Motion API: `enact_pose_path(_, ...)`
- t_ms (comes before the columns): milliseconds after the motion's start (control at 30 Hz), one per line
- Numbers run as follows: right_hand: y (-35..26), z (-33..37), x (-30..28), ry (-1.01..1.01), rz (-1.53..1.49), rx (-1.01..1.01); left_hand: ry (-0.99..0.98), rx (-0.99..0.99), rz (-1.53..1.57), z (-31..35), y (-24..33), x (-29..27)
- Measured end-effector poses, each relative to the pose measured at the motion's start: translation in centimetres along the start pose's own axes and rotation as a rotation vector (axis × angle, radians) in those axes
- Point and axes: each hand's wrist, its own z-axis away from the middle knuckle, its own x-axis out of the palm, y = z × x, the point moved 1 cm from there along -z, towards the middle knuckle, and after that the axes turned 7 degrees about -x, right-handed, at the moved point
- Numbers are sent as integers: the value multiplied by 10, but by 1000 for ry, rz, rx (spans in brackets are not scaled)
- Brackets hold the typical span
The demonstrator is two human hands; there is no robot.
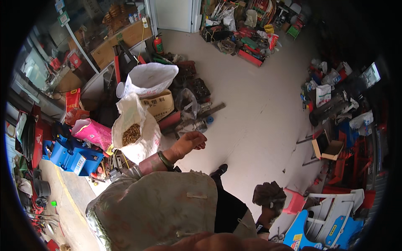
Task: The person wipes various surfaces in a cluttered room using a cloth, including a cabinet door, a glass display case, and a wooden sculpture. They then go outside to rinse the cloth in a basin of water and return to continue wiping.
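My left hand point(190, 143), with a dark green bangle point(166, 160) on its wrist, reaches out to the right over the floor. Its fingers are curled in with the thumb close to them, and nothing shows between them. Nearest to it, on its left, a white woven sack point(147, 146) stands upright with its mouth spread, holding small brown pieces point(131, 134). At lower right a brown shape in shadow point(266, 215) may be my right hand. Its fingers cannot be made out. Against it is a dark brown crumpled thing point(269, 194).
Behind the sack stand another white sack point(150, 79) and a tan printed bag point(160, 104). A pink bag point(93, 133) and blue cases point(79, 157) are on the left. Metal parts point(197, 90) lie beyond. An open cardboard box point(327, 145) and a blue-and-white thing point(331, 221) are right.
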Motion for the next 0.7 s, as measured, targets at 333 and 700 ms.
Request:
enact_pose_path(333,-87,-311,113,-237,1097,-446,296,-58,161,-192,60,32)
enact_pose_path(700,-90,-617,163,-446,1131,-215,676,42,362,-367,152,-18)
